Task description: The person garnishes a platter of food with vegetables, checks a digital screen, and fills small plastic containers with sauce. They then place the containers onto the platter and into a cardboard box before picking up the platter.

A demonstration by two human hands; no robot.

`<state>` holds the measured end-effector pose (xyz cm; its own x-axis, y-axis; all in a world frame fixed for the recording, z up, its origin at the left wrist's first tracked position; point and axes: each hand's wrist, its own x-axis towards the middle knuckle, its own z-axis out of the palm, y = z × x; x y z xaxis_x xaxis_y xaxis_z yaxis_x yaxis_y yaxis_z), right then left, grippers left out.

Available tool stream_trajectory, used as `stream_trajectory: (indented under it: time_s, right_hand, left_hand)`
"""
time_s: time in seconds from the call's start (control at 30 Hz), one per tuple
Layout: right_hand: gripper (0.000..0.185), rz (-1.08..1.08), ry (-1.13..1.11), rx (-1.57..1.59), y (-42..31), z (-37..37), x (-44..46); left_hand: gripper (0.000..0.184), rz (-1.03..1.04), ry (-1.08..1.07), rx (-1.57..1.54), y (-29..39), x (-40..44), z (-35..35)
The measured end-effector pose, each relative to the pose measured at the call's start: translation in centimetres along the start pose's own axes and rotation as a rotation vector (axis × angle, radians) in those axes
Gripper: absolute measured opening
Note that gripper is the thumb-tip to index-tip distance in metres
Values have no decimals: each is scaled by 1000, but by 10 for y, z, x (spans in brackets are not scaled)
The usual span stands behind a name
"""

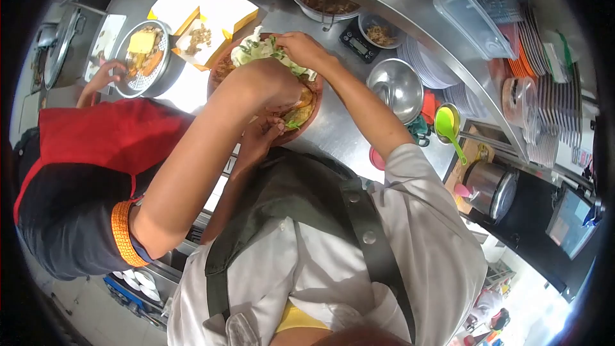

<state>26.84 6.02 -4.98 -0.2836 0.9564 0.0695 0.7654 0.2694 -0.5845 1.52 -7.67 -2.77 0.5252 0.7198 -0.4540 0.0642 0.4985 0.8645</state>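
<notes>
A round reddish-brown dish (312,117) holds food and pale green leaves (251,51). At its far side, my right hand (300,49) has its fingers closed on the leaves. My left hand (259,136) is at the near edge, its fingertips pinched on a small green leaf (295,119). Between my hands, a co-worker's forearm (211,147) crosses from the left. That co-worker's hand (282,90) reaches into the dish and hides part of the food; what it holds is hidden.
Open yellow-and-white boxes (224,13) and a perforated metal bowl (152,78) stand left. The co-worker's other hand (106,78) is beside that bowl. A black scale (359,41), a steel bowl (395,90) and stacked plates (426,64) are right. Food pans (307,8) line the back.
</notes>
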Motion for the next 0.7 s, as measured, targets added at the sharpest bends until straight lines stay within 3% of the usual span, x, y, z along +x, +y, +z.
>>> stream_trajectory:
  time_s: [0.1,0.2,0.47,0.53,0.63,0.67,0.7]
  right_hand:
    - [29,-15,47,58,3,-4,-4]
    - [34,101,-26,18,-6,-19,-15]
    - [24,120,-102,-95,5,15,2]
    - [20,121,-103,-73,0,7,4]
    - [14,178,-54,228,6,-6,4]
    - [13,109,25,285,13,-3,2]
    - [13,144,16,214,10,-2,0]
  left_hand:
    - [16,-8,-21,-41,-15,1,-5]
    - [17,-47,-45,-79,-21,-5,-6]
    - [18,-70,-3,-66,-16,-9,2]
    - [21,-84,8,-13,-10,-11,2]
    - [25,-64,19,4,-16,-11,-5]
    - [26,-51,20,-1,-20,-11,-7]
    - [25,-47,26,5,-20,-12,-7]
